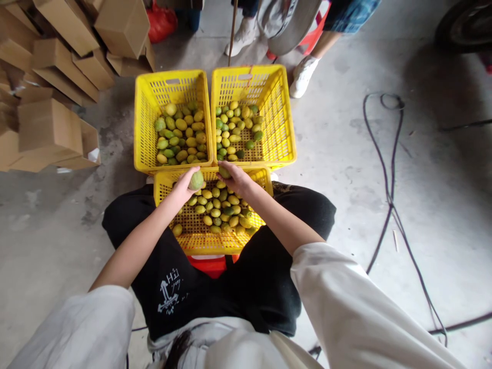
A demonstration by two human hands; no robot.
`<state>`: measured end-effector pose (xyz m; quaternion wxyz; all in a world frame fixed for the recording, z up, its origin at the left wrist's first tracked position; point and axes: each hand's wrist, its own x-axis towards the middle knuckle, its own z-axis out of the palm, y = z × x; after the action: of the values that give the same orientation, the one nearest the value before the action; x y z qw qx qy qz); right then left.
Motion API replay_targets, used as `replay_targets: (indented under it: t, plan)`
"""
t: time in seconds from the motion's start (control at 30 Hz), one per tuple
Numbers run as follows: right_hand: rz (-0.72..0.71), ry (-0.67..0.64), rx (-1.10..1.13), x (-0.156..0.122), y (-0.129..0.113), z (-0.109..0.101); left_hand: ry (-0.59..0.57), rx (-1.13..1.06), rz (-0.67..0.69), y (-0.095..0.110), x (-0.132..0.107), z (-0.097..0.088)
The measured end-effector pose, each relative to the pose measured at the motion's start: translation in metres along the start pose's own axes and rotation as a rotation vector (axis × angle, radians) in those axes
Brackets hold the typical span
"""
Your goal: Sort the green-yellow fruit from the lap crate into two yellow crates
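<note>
Three yellow plastic crates hold yellow and green lemons. My left hand [185, 185] is closed around a pale green lemon [196, 180], above the left part of the near crate [203, 249]. My right hand [235, 178] grips a darker green lemon [224, 172] near the far rim of the same crate; its fingers partly cover the fruit. Loose lemons [215, 205] lie in the near crate, mostly toward the middle and right. Beyond my hands stand the far left crate [144, 118] and the far right crate [282, 118], side by side, each with lemons on its bottom.
Cardboard boxes [49, 128] are piled at the left. Another person's shoes [303, 76] and legs are just beyond the far crates, near a grey hat [294, 31]. A red bag [161, 23] lies behind. A black cable [390, 195] loops across the concrete floor at the right.
</note>
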<state>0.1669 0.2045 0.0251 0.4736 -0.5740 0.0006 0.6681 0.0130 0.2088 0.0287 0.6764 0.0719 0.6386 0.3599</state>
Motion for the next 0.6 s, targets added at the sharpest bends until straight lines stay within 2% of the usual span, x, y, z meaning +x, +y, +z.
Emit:
replay_targets:
  t: [0.1, 0.27, 0.5, 0.6]
  plan:
    - [0.068, 0.021, -0.008, 0.0011, -0.0019, -0.0015, 0.068, -0.034, -0.043, 0.001, 0.0032, 0.0004]
    - [0.104, 0.034, -0.07, 0.0048, -0.0051, -0.0044, 0.05, -0.05, -0.111, 0.0018, 0.008, 0.0003]
    - [0.107, 0.008, -0.061, 0.0035, -0.0032, -0.0022, -0.033, 0.038, 0.011, -0.0012, 0.004, -0.0023]
    - [0.076, 0.017, -0.066, 0.0039, -0.0011, -0.0024, -0.002, 0.027, 0.025, -0.0016, 0.0038, -0.0027]
